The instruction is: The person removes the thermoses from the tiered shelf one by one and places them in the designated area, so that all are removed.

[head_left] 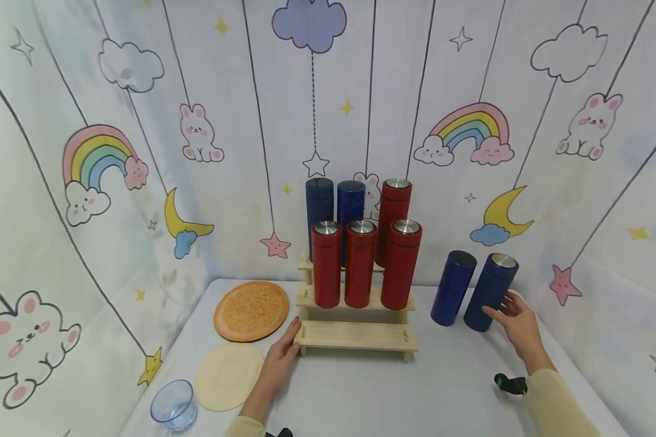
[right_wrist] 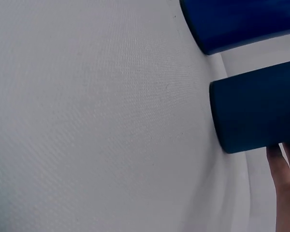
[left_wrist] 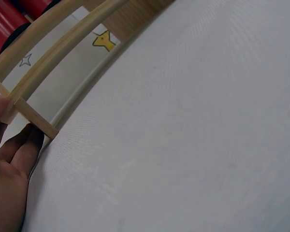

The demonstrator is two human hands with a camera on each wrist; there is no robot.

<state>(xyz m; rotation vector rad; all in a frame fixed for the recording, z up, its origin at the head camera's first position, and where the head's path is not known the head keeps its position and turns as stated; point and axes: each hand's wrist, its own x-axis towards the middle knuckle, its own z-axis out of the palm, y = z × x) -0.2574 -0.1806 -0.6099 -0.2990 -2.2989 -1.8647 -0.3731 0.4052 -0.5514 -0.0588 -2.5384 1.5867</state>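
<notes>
On the right, my right hand (head_left: pixel 518 325) grips a dark blue thermos (head_left: pixel 489 294) with a steel lid, thumb on its near side and fingers round the right. It stands on the white table, leaning in the head view. Just left of it is a brighter blue thermos (head_left: pixel 451 290). My left hand (head_left: pixel 277 363) holds the left end of the bottom step of a three-step wooden rack (head_left: pixel 355 337); the left wrist view has its fingers (left_wrist: pixel 29 152) at the rack's leg. Three red thermoses (head_left: pixel 359 267) stand on the middle step.
The top step bears a dark blue thermos (head_left: pixel 319 206), a blue thermos (head_left: pixel 351 206) and a red thermos (head_left: pixel 395 203). Left of the rack lie a pizza-patterned round (head_left: pixel 251 311) and a pale round (head_left: pixel 228 377). A clear glass bowl (head_left: pixel 175 408) stands near the front left. Printed curtains surround the table.
</notes>
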